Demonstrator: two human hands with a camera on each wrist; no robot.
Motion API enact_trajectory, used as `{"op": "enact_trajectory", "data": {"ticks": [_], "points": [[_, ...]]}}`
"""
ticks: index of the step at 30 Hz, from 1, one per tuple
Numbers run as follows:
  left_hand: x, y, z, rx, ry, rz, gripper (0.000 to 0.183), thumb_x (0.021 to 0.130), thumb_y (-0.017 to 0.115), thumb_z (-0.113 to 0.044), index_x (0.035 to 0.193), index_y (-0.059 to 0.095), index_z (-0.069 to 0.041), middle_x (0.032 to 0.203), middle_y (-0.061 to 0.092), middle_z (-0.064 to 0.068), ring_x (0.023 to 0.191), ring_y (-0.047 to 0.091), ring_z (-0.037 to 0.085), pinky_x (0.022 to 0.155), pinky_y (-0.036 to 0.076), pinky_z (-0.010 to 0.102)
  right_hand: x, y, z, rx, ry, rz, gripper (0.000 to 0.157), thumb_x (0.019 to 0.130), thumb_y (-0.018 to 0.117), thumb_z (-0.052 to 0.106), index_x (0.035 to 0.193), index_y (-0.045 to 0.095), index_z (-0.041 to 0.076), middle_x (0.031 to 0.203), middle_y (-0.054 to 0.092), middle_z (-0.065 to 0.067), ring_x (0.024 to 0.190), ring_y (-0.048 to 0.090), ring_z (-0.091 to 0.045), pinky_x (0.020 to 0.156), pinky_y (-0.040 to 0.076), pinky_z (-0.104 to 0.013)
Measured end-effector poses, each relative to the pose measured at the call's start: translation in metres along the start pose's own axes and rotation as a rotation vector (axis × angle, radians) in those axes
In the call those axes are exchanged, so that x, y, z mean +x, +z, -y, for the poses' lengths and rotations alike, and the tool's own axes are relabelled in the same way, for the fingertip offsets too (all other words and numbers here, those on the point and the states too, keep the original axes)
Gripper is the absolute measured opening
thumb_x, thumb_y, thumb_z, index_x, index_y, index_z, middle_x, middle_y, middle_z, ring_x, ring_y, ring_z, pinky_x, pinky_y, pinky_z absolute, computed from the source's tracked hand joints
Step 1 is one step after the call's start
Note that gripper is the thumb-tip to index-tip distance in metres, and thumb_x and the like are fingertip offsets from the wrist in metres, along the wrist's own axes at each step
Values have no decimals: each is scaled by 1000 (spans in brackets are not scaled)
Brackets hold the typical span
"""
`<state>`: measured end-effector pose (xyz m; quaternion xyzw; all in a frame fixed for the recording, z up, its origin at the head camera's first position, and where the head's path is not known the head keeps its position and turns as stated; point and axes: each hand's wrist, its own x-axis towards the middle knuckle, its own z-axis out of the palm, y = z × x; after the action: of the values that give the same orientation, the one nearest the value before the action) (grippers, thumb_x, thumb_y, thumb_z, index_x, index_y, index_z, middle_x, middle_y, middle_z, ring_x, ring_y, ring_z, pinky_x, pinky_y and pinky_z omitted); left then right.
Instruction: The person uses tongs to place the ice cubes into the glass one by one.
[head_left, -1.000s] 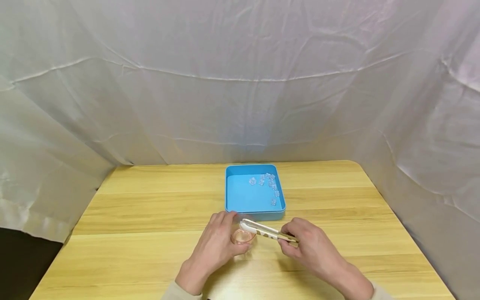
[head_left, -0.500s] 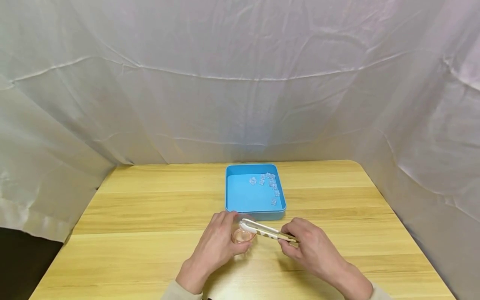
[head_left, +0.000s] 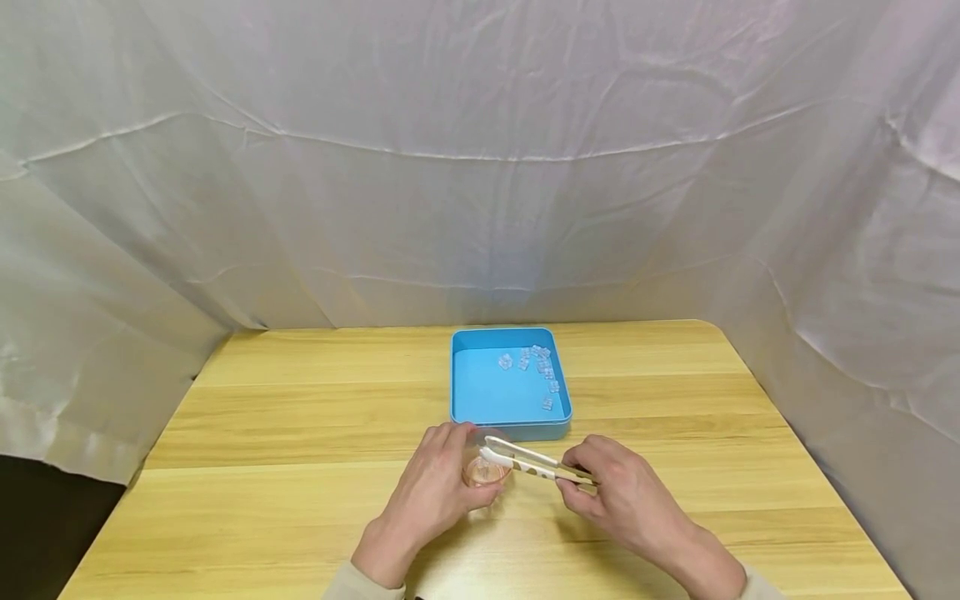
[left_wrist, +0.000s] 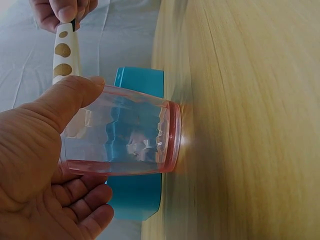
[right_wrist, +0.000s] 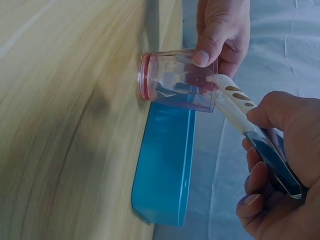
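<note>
Left hand curled round cup, right hand pinching tongs at its mouth; one tong jerk could, I reckon, tip it.

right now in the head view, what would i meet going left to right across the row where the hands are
Left hand, clear cup, white tongs with brown spots, right hand.
</note>
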<state>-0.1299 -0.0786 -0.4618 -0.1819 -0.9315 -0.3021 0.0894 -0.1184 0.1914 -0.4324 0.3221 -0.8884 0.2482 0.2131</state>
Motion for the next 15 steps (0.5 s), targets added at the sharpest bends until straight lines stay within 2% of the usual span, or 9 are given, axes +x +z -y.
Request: {"op": "enact_trajectory", "data": {"ticks": [15], "points": [[0,1,0,0,-4,-5,71,76,95,-38,129,63,-3,120,69,8,115,62,26,99,56,44,1,0,1,-9,17,5,25,77,89,10,89,68,19,82,59,15,74,49,6,60,47,-14]]}}
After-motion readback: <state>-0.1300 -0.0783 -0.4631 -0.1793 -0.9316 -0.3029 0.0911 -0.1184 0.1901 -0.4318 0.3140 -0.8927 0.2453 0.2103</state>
